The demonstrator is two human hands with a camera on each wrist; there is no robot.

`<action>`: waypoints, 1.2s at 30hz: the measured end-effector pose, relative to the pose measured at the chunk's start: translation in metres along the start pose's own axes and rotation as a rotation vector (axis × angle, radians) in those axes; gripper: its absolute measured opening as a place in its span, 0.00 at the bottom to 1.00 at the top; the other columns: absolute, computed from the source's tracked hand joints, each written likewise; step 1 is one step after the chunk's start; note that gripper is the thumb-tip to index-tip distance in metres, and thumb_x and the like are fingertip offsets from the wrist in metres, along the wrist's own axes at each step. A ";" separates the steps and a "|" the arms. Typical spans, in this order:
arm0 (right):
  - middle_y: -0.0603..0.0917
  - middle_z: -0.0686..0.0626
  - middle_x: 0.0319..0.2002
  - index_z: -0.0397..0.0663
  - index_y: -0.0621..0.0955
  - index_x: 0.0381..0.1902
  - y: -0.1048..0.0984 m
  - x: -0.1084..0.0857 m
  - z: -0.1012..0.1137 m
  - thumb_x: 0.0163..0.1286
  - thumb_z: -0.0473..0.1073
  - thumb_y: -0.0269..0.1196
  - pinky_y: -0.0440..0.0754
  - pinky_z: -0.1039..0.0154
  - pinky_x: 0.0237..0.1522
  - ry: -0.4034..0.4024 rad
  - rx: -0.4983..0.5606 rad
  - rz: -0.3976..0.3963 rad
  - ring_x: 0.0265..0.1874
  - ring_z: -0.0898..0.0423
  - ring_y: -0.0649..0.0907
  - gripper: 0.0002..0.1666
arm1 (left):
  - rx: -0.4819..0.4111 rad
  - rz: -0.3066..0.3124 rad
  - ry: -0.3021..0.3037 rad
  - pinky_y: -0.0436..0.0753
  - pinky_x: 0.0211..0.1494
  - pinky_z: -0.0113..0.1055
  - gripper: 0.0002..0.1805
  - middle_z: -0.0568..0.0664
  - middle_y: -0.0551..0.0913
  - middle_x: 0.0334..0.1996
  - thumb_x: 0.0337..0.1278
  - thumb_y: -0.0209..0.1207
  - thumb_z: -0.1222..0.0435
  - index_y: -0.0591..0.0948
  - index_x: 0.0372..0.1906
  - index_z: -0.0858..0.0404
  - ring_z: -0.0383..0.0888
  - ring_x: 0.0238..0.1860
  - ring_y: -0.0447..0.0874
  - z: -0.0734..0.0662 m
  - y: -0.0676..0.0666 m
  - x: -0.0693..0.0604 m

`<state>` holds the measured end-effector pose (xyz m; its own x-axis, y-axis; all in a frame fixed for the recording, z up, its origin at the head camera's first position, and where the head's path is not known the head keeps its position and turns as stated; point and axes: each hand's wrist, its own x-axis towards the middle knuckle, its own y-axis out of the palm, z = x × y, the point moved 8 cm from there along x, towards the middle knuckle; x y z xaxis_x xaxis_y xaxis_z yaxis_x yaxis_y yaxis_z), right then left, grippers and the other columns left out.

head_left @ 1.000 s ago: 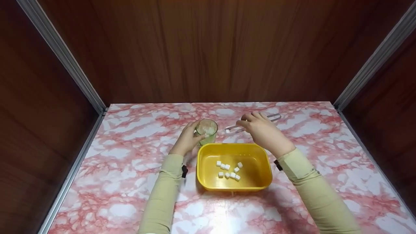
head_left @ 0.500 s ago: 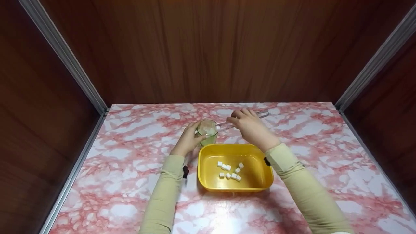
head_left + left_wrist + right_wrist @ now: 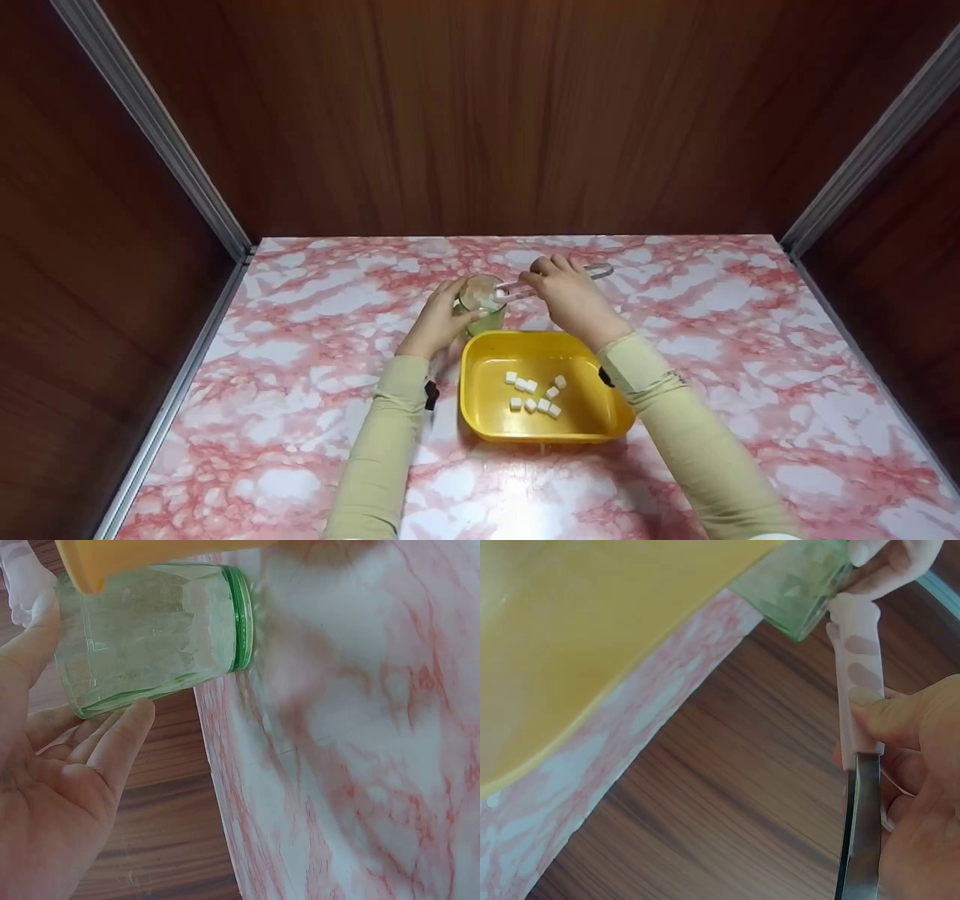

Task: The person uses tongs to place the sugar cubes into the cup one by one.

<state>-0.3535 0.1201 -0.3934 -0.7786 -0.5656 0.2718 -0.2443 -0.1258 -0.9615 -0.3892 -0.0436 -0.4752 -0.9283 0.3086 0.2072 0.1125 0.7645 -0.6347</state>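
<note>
"Two hands were busy there. What did your left hand do?"

"With it I held the green glass: my thumb and my fingers were around its side, and its base was down at the worktop."

"And your right hand?"

"This one was clamped on the tongs. They had a metal back part and pale pink ends, and the ends reached to the rim of the glass. A white piece showed at them, too small for me to say what it was."

"Where was the glass, exactly?"

"It was just beyond the yellow box, near its far left corner. In this box lay nine white cubes. Brown wood panels stood behind the worktop and at both sides."
</note>
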 end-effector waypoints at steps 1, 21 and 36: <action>0.79 0.44 0.47 0.46 0.81 0.53 0.001 0.000 0.000 0.62 0.27 0.63 0.70 0.48 0.57 0.002 0.002 0.006 0.48 0.46 0.72 0.22 | -0.002 0.002 0.000 0.65 0.67 0.41 0.39 0.59 0.69 0.62 0.58 0.65 0.57 0.63 0.70 0.69 0.52 0.64 0.65 0.000 0.000 0.000; 0.79 0.44 0.48 0.47 0.81 0.53 0.008 0.001 0.000 0.60 0.25 0.63 0.68 0.48 0.58 -0.005 -0.010 0.026 0.48 0.45 0.72 0.23 | -0.009 -0.015 0.013 0.65 0.67 0.40 0.39 0.59 0.69 0.62 0.57 0.65 0.59 0.64 0.70 0.68 0.51 0.63 0.66 0.000 0.000 0.000; 0.79 0.44 0.45 0.46 0.82 0.51 0.003 0.001 0.002 0.63 0.27 0.62 0.70 0.49 0.54 -0.007 -0.009 0.015 0.46 0.45 0.73 0.20 | -0.037 0.001 -0.018 0.72 0.62 0.36 0.39 0.57 0.68 0.63 0.57 0.65 0.59 0.62 0.71 0.65 0.49 0.63 0.66 0.002 0.001 0.000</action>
<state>-0.3541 0.1174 -0.3963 -0.7783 -0.5727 0.2572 -0.2382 -0.1097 -0.9650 -0.3892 -0.0437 -0.4772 -0.9343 0.2994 0.1934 0.1259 0.7849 -0.6068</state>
